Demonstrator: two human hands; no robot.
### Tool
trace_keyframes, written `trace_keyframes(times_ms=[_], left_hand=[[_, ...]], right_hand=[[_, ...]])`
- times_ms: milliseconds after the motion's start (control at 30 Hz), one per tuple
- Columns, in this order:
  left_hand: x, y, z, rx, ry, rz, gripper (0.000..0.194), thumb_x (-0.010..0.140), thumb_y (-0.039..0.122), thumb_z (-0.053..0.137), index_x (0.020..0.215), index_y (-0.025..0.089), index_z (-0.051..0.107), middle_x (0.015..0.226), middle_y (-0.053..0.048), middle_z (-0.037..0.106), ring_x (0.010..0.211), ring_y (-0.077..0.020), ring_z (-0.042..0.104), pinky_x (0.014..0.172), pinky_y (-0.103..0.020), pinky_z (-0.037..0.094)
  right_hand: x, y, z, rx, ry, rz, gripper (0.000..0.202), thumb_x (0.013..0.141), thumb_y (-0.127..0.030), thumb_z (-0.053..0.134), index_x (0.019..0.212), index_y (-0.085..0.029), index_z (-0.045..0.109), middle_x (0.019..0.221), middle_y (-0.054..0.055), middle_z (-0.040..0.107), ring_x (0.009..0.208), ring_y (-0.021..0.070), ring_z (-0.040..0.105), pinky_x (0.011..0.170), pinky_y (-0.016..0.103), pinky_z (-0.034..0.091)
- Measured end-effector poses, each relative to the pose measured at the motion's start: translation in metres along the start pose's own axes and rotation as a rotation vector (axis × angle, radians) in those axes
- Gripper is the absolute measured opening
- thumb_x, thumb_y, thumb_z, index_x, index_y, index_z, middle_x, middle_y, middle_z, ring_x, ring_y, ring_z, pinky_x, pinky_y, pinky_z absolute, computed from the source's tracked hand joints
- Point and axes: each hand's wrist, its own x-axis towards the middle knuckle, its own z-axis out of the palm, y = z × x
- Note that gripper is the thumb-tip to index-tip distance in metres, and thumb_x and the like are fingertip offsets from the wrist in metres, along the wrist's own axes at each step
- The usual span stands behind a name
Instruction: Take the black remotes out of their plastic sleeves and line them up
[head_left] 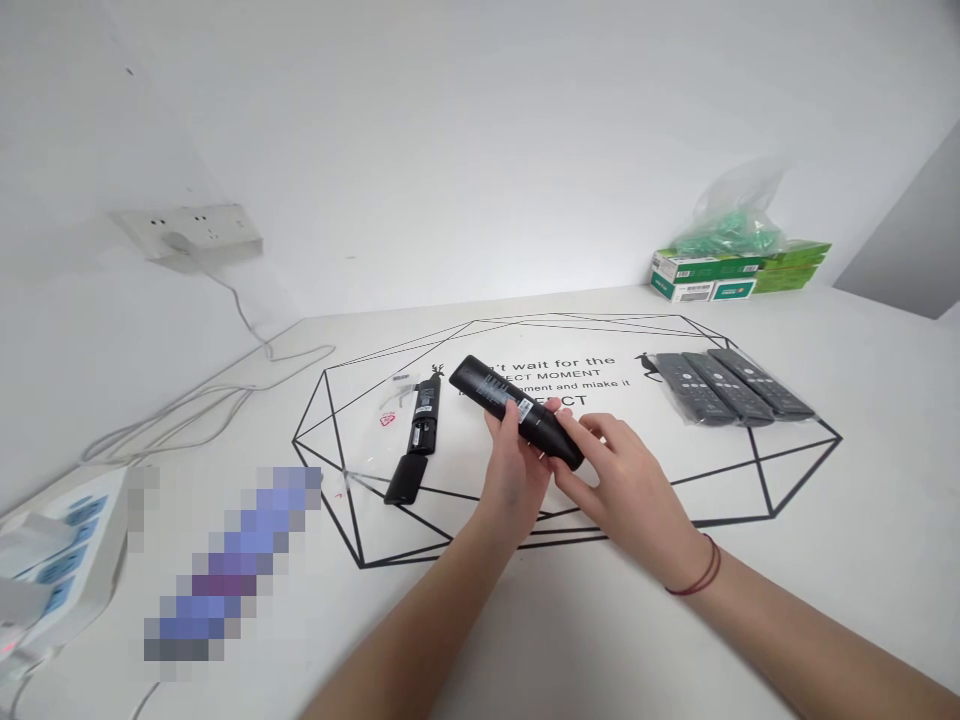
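A black remote control (480, 380) is held above the table, its labelled back facing up. My left hand (514, 465) grips it around the middle, thumb across the back. The fingers of my right hand (622, 480) are closed on its lower end, by the battery cover (559, 440). To the left, a second black remote (426, 405) lies back up with its battery compartment exposed. Its detached cover (406, 479) rests just below it. Clear plastic wrapping (382, 420) lies beside that remote.
Several plastic-wrapped remotes (724, 388) lie at the right. Green and white boxes (705, 278) with a plastic bag (739, 225) on top stand at the back right. A power strip (67, 550), cables (187, 410) and a pixelated object (240, 560) are at the left.
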Motion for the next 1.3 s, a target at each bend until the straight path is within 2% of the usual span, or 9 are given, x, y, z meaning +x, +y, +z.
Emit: trace_keyframes(times_ms=[67,167,333,500,733,900,1033,1167,1300], left_hand=[[0.0,-0.002,-0.001,-0.023,-0.014,0.009,0.032,0.092,0.047,0.042,0.119,0.032,0.035,0.104,-0.002,0.063,0.107,-0.0206,0.063,0.089,-0.037,0.052],[0.003,-0.003,-0.004,-0.001,0.052,-0.01,0.03,0.091,0.049,0.042,0.115,0.032,0.036,0.099,-0.001,0.063,0.099,-0.0199,0.065,0.084,-0.037,0.054],[0.008,0.003,-0.01,0.093,0.174,-0.079,0.039,0.087,0.056,0.044,0.113,0.027,0.043,0.103,-0.005,0.064,0.089,-0.0194,0.067,0.079,-0.036,0.056],[0.012,0.008,-0.015,0.125,0.11,-0.165,0.052,0.084,0.067,0.038,0.101,0.02,0.053,0.106,-0.011,0.066,0.09,-0.0228,0.067,0.076,-0.036,0.056],[0.014,0.005,-0.018,0.093,0.08,-0.154,0.047,0.085,0.062,0.043,0.112,0.024,0.047,0.122,-0.01,0.062,0.092,-0.0237,0.067,0.075,-0.04,0.056],[0.015,0.005,-0.018,0.091,0.063,-0.169,0.045,0.086,0.06,0.044,0.114,0.024,0.045,0.123,-0.01,0.061,0.094,-0.0237,0.067,0.074,-0.038,0.056],[0.014,0.003,-0.017,0.152,0.08,-0.139,0.041,0.087,0.059,0.043,0.111,0.026,0.044,0.117,-0.008,0.063,0.097,-0.0217,0.066,0.078,-0.036,0.055],[0.006,0.002,-0.008,0.221,0.12,-0.119,0.037,0.09,0.056,0.036,0.115,0.03,0.041,0.113,-0.006,0.061,0.099,-0.0187,0.064,0.082,-0.034,0.054],[-0.002,0.003,-0.003,0.337,0.009,-0.104,0.049,0.088,0.064,0.031,0.127,0.035,0.037,0.118,-0.005,0.058,0.102,-0.0193,0.061,0.083,-0.035,0.053]], right_hand=[[-0.001,0.0,0.002,0.017,-0.002,-0.028,0.046,0.092,-0.025,0.047,0.137,-0.02,0.04,0.103,0.013,0.058,0.092,0.0249,0.056,0.075,0.039,0.053],[-0.001,0.0,0.004,0.044,-0.04,-0.074,0.051,0.093,-0.024,0.046,0.142,-0.02,0.032,0.109,0.014,0.056,0.094,0.025,0.056,0.078,0.041,0.053],[0.003,-0.002,-0.003,0.13,-0.21,-0.134,0.058,0.091,-0.028,0.05,0.143,-0.018,0.027,0.107,0.014,0.056,0.09,0.0249,0.057,0.072,0.04,0.054],[0.006,0.003,-0.006,0.093,-0.249,-0.18,0.047,0.092,-0.025,0.047,0.137,-0.016,0.035,0.104,0.013,0.057,0.082,0.0229,0.057,0.066,0.037,0.053],[0.004,0.007,0.001,0.008,-0.221,-0.176,0.037,0.093,-0.025,0.048,0.128,-0.015,0.043,0.102,0.013,0.058,0.077,0.0224,0.057,0.061,0.036,0.052],[0.004,0.007,0.001,-0.024,-0.212,-0.179,0.039,0.093,-0.028,0.048,0.128,-0.014,0.043,0.097,0.013,0.058,0.075,0.023,0.057,0.057,0.035,0.051],[0.003,0.008,0.001,0.089,-0.237,-0.118,0.047,0.091,-0.025,0.048,0.137,-0.018,0.037,0.105,0.013,0.058,0.084,0.0243,0.06,0.064,0.038,0.054],[0.003,0.009,0.004,0.392,-0.287,0.059,0.055,0.086,-0.022,0.053,0.138,-0.023,0.036,0.118,0.011,0.057,0.096,0.0225,0.062,0.073,0.037,0.057],[0.004,0.006,0.006,0.702,-0.355,0.251,0.046,0.083,-0.021,0.053,0.127,-0.023,0.043,0.109,0.009,0.062,0.091,0.0209,0.063,0.064,0.033,0.057]])
